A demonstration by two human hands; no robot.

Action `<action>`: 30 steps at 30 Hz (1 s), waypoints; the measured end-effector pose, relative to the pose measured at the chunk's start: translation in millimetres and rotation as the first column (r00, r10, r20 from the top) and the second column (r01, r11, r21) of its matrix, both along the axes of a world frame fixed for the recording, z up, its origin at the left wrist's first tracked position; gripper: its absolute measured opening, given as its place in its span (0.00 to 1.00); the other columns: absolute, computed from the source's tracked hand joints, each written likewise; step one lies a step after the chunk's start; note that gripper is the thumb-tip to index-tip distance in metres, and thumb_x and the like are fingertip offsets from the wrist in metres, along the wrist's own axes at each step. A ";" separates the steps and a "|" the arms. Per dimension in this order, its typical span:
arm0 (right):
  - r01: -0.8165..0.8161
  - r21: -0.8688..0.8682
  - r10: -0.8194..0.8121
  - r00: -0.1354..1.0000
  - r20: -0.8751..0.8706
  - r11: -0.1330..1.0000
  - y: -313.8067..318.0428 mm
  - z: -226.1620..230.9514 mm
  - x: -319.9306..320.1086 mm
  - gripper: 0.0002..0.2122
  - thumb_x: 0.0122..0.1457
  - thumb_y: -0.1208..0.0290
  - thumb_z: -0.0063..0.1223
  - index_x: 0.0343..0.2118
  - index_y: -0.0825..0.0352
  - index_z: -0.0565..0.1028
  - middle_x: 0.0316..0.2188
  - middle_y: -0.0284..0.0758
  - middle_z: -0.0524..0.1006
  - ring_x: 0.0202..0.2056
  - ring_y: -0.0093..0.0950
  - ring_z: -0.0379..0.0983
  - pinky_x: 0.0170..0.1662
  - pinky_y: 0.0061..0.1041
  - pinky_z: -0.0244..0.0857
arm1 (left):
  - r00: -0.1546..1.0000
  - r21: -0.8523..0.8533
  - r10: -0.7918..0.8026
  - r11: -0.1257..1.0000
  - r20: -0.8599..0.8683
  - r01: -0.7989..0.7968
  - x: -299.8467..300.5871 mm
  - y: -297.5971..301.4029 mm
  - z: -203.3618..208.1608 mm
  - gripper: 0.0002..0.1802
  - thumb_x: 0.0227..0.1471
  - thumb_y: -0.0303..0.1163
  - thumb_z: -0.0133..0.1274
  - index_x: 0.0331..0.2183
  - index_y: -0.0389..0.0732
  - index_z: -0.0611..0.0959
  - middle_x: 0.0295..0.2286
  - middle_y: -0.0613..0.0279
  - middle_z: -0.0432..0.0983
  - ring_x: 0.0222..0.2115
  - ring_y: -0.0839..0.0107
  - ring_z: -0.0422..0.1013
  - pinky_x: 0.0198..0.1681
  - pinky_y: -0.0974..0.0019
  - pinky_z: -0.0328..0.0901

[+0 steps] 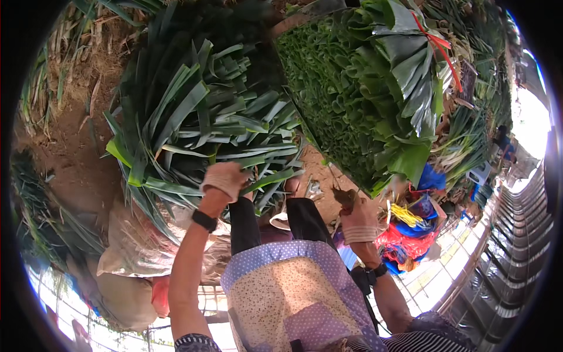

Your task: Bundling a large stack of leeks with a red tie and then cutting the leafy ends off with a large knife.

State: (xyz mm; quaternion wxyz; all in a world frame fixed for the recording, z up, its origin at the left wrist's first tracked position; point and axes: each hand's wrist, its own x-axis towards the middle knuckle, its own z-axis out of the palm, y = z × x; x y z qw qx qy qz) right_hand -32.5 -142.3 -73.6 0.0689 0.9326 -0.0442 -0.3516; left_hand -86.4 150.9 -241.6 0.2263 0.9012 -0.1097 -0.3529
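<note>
My left hand (226,178), in a pale knit glove, is closed at the near edge of a big loose pile of leeks (193,126). Long green leaves run up to its fist from the left and lie along its right side. My right hand (359,222), gloved as well, is closed beside the near corner of a large packed block of leek greens (346,88), its cut leaf ends facing me. A small brownish thing (345,198) shows at the right fingertips; its kind is unclear.
Red ties (435,42) bind the block's right side. Pale sacks (141,249) lie at left on brown soil (76,182). Yellow cord (404,215) and red netting (404,239) are heaped by my right wrist. More leeks (469,132) lie at far right.
</note>
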 end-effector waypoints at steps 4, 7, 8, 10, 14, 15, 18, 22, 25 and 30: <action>-0.005 0.008 0.005 0.998 0.068 1.000 8.0 -2.4 -14.8 0.22 0.48 0.67 0.52 0.49 0.59 0.67 0.38 0.40 0.72 0.33 0.44 0.72 0.33 0.40 0.67 | 0.772 -0.290 0.618 0.719 -0.150 -0.632 47.8 -51.5 4.0 0.25 0.44 0.47 0.55 0.42 0.42 0.78 0.36 0.54 0.76 0.36 0.53 0.72 0.39 0.58 0.66; -0.045 0.040 0.041 0.995 0.094 0.998 14.5 -12.6 -12.2 0.22 0.47 0.68 0.52 0.48 0.60 0.68 0.37 0.40 0.72 0.34 0.44 0.72 0.34 0.41 0.66 | 0.583 -0.255 0.762 0.526 -0.284 -0.811 75.1 -78.8 -16.1 0.30 0.42 0.45 0.56 0.47 0.43 0.74 0.41 0.49 0.74 0.43 0.52 0.69 0.45 0.58 0.64; -0.073 0.007 0.072 0.994 0.077 0.997 24.4 -16.7 -3.7 0.22 0.47 0.68 0.52 0.48 0.60 0.68 0.37 0.40 0.72 0.34 0.44 0.72 0.34 0.42 0.66 | 0.540 -0.250 0.780 0.481 -0.315 -0.840 80.1 -87.4 -24.6 0.30 0.41 0.44 0.56 0.47 0.43 0.73 0.41 0.48 0.73 0.44 0.52 0.69 0.45 0.57 0.64; -0.115 -0.042 0.118 0.989 0.093 0.993 26.5 -23.3 0.9 0.21 0.47 0.69 0.52 0.48 0.61 0.68 0.36 0.42 0.72 0.34 0.45 0.71 0.34 0.42 0.65 | 0.569 -0.277 0.753 0.498 -0.332 -0.821 89.8 -101.5 -34.7 0.33 0.41 0.46 0.57 0.50 0.44 0.71 0.43 0.49 0.73 0.45 0.51 0.68 0.46 0.58 0.64; -0.122 -0.018 0.123 0.973 0.196 0.992 -1.7 -44.5 -14.3 0.20 0.48 0.70 0.51 0.47 0.64 0.69 0.34 0.45 0.74 0.34 0.46 0.71 0.33 0.42 0.65 | 0.568 -0.147 0.655 0.581 -0.500 -0.800 104.6 -110.5 -34.0 0.32 0.43 0.47 0.57 0.50 0.46 0.72 0.41 0.50 0.75 0.43 0.50 0.69 0.45 0.57 0.65; -0.118 0.018 0.111 0.972 0.209 0.993 -8.2 -44.6 -22.9 0.20 0.48 0.70 0.51 0.47 0.64 0.69 0.33 0.46 0.74 0.33 0.46 0.71 0.33 0.42 0.65 | 0.620 -0.195 0.636 0.609 -0.459 -0.769 96.8 -110.0 -45.9 0.25 0.46 0.43 0.51 0.48 0.49 0.74 0.40 0.46 0.74 0.41 0.50 0.71 0.44 0.55 0.65; 0.037 -0.039 -0.034 0.997 0.066 0.999 -34.5 -34.7 -40.4 0.20 0.49 0.70 0.51 0.47 0.64 0.69 0.34 0.46 0.75 0.34 0.47 0.72 0.34 0.42 0.65 | 0.645 -0.202 0.604 0.637 -0.469 -0.744 79.4 -108.3 -56.3 0.25 0.47 0.48 0.50 0.46 0.47 0.76 0.39 0.45 0.74 0.41 0.49 0.70 0.43 0.55 0.65; 0.058 -0.029 -0.059 0.998 -0.020 0.998 -38.9 -11.1 -48.2 0.19 0.51 0.69 0.51 0.48 0.64 0.68 0.38 0.46 0.75 0.38 0.46 0.73 0.38 0.39 0.67 | 0.532 -0.114 0.665 0.564 -0.524 -0.818 43.2 -96.0 -66.0 0.27 0.46 0.53 0.51 0.37 0.39 0.80 0.34 0.47 0.77 0.38 0.49 0.71 0.40 0.56 0.65; 0.069 -0.074 -0.069 0.998 -0.002 0.995 -48.3 -3.8 -51.3 0.19 0.52 0.67 0.51 0.48 0.63 0.68 0.40 0.45 0.75 0.41 0.44 0.71 0.42 0.39 0.66 | 0.459 -0.100 0.668 0.503 -0.586 -0.859 39.1 -90.4 -57.3 0.27 0.46 0.53 0.52 0.37 0.38 0.81 0.33 0.48 0.77 0.38 0.52 0.73 0.40 0.59 0.65; -0.015 -0.059 0.012 0.999 -0.051 0.998 -23.4 -48.4 -18.2 0.17 0.55 0.65 0.46 0.47 0.62 0.68 0.39 0.46 0.74 0.41 0.47 0.71 0.41 0.43 0.65 | 0.380 -0.158 0.748 0.353 -0.544 -0.922 45.2 -75.3 -46.3 0.23 0.46 0.49 0.52 0.39 0.42 0.81 0.34 0.49 0.78 0.39 0.51 0.72 0.41 0.60 0.65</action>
